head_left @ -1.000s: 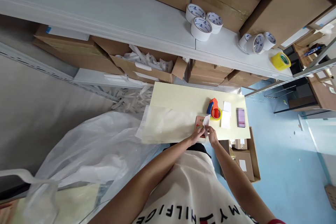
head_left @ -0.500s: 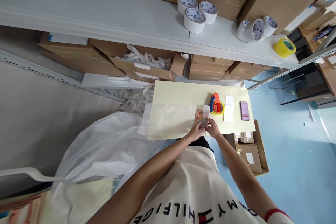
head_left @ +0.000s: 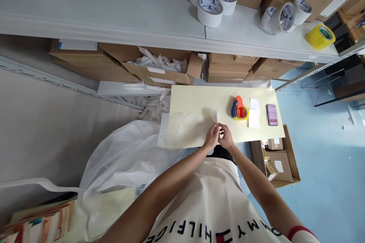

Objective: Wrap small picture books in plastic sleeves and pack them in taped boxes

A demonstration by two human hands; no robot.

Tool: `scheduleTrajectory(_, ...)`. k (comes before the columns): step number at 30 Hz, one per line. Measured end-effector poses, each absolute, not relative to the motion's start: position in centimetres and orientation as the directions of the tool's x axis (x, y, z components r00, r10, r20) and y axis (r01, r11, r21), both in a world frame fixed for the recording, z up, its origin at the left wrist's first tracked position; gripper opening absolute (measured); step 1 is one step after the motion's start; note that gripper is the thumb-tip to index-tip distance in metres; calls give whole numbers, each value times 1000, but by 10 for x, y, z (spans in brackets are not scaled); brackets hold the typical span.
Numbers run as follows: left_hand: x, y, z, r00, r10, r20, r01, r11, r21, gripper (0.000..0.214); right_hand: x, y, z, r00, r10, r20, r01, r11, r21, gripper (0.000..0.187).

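Observation:
Over the front edge of the pale yellow board (head_left: 196, 98), my two hands meet close together. My left hand (head_left: 211, 136) and my right hand (head_left: 226, 136) have their fingers closed around a thin, whitish translucent film (head_left: 216, 116), which sticks up past the fingertips. Whatever is inside or behind the film is hidden by the fingers. A long clear plastic sheet (head_left: 185, 129) lies flat to the left of my left hand. Right of my hands stands a red and blue tape dispenser (head_left: 238, 108) with a yellow roll, and beyond it are white paper slips (head_left: 253, 118).
A purple pack (head_left: 272, 115), partly blurred, lies near the board's right end. An open carton (head_left: 293, 163) with small boxes stands below right. The grey shelf (head_left: 128, 11) holds white tape rolls (head_left: 210, 14) and a yellow roll (head_left: 319, 37). Plastic wrap (head_left: 122, 155) heaps at left.
The pinkish printed booklet under the film no longer shows; the film is now turned nearly edge-on between my fingers. Both hands have drawn closer together. The camera view has shifted slightly.

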State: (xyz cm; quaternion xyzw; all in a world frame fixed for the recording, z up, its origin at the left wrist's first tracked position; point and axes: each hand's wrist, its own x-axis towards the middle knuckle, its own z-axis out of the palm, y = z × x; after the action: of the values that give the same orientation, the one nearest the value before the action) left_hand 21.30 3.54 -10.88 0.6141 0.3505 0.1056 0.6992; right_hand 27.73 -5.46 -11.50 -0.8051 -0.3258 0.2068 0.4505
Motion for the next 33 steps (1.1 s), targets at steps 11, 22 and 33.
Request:
scheduleTrajectory(11,190,94,-145,484,701,-524,700,49,712,20,258,-38,-148,521,809,-273,358,-497,-791,60)
scheduleTrajectory(22,180,85,-148,533,698,-478,710,-61,701,35,260,-50,-163,620,756,-210,396,-532,-748,58)
scheduleTrajectory(33,203,69,-157,603,624,-498,599,59,799,37,297,-62,-149,759,403,-511,-354,-404,-844,63)
